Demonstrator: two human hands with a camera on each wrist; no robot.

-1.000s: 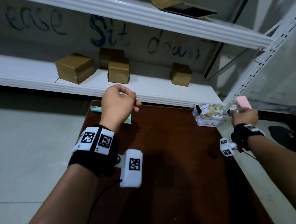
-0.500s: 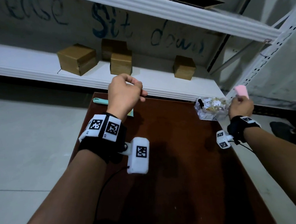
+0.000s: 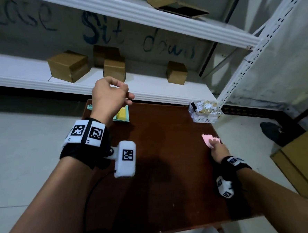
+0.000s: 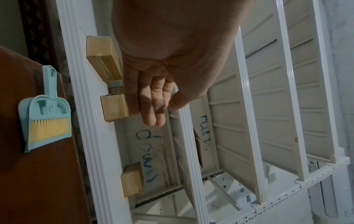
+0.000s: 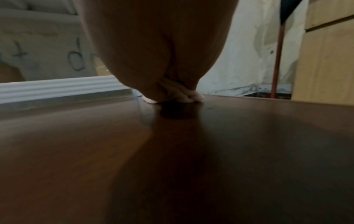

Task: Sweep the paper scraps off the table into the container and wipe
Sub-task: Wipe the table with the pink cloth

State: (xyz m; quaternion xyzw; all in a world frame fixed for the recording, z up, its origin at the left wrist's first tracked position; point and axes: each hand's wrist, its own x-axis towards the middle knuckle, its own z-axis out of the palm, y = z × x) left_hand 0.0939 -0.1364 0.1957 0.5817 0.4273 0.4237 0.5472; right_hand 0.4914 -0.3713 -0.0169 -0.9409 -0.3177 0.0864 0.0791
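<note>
Your right hand (image 3: 218, 149) presses a pink cloth (image 3: 209, 139) flat against the dark worktop (image 3: 166, 151) near its right edge, at about four o'clock from the worktop's middle; its fingers are bunched on the cloth, which shows pale under them in the right wrist view. Your left hand (image 3: 108, 95) hangs above the worktop's far-left corner, loosely curled and holding nothing. Under it, at ten o'clock, lie the teal dustpan and brush (image 4: 47, 119). The clear container (image 3: 204, 111), filled with paper scraps (image 3: 207, 106), sits at the far-right corner, at one o'clock.
</note>
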